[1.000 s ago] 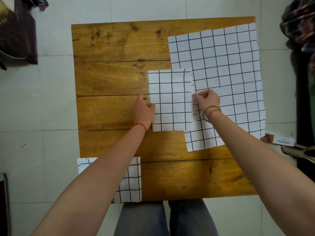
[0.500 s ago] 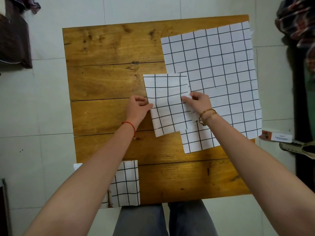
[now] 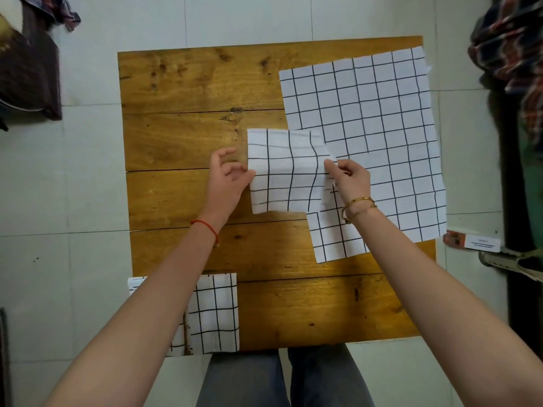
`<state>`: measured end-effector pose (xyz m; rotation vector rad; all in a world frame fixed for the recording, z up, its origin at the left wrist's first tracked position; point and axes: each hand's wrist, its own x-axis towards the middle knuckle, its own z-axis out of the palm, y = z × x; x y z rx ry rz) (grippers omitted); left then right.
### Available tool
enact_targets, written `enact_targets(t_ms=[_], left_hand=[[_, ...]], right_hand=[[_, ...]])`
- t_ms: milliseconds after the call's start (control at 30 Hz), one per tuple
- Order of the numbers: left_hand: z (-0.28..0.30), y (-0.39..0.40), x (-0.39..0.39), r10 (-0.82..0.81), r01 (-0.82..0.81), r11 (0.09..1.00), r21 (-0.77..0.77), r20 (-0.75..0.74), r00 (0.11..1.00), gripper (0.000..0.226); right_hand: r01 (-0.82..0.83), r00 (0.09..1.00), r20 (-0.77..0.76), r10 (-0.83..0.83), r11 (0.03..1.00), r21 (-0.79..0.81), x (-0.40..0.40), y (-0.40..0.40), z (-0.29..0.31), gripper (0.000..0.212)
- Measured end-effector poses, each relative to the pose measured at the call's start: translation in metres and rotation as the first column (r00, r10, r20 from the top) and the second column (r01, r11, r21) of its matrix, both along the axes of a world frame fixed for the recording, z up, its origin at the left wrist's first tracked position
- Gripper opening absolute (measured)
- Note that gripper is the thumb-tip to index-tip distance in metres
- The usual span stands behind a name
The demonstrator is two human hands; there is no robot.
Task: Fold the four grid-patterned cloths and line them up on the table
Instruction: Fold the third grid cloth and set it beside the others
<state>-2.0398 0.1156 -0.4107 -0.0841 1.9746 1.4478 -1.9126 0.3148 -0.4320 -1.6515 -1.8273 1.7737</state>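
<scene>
Since a second ago the folded cloth (image 3: 286,174) has gone from flat to lifted and rippled at mid-table; the left hand (image 3: 227,179) and right hand (image 3: 349,177) pinch its side edges — likely carrying it toward the finished cloth (image 3: 216,312) at the near-left corner; the open cloth (image 3: 376,142) waits unfolded.

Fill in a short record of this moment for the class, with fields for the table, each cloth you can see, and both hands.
table: wooden plank table, seen from above
cloth in hands: partly folded grid cloth, near table centre, overlapping the spread cloth's left edge
spread cloth: unfolded grid cloth, flat on the far right part
folded cloth: folded grid cloth at the near left corner, partly hidden by the left forearm
fourth cloth: none told apart
left hand: pinches the held cloth's left edge
right hand: pinches its right edge
</scene>
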Motion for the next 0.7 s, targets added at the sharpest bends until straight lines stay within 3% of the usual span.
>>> enact_targets(t_ms=[100,200,300,433,500,633,700], left_hand=[[0.012,-0.003,0.004,-0.147,0.152,0.988,0.027,-0.143,0.979,0.052],[0.02,-0.004,0.009,-0.289,0.26,0.957,-0.132,-0.323,0.901,0.031],[0.029,-0.004,0.009,-0.349,0.287,0.936,-0.204,-0.427,0.834,0.014],[0.038,-0.004,0.006,-0.302,0.259,0.949,-0.182,-0.279,0.911,0.004],[0.031,-0.003,0.005,-0.266,0.239,0.955,-0.178,-0.151,0.952,0.015],[0.003,0.0,0.007,-0.232,0.229,0.946,-0.231,0.018,0.973,0.018],[-0.012,0.002,0.01,-0.224,0.233,0.931,-0.28,0.063,0.973,0.03]], right_hand=[[0.018,1.0,-0.012,-0.017,0.994,0.111,0.002,-0.003,0.009,0.028],[0.029,0.997,-0.082,-0.01,0.97,0.24,0.005,-0.008,0.024,0.015],[0.023,0.984,-0.175,0.035,0.947,0.321,0.01,-0.01,0.041,0.021],[0.008,0.973,-0.221,0.058,0.958,0.286,0.015,-0.005,0.047,0.024],[-0.022,0.98,-0.186,0.066,0.974,0.225,0.016,-0.005,0.045,0.025],[-0.091,0.995,-0.023,0.093,0.992,0.091,0.018,-0.006,0.028,0.017],[-0.125,0.989,0.086,0.12,0.991,0.055,0.019,-0.008,0.016,0.014]])
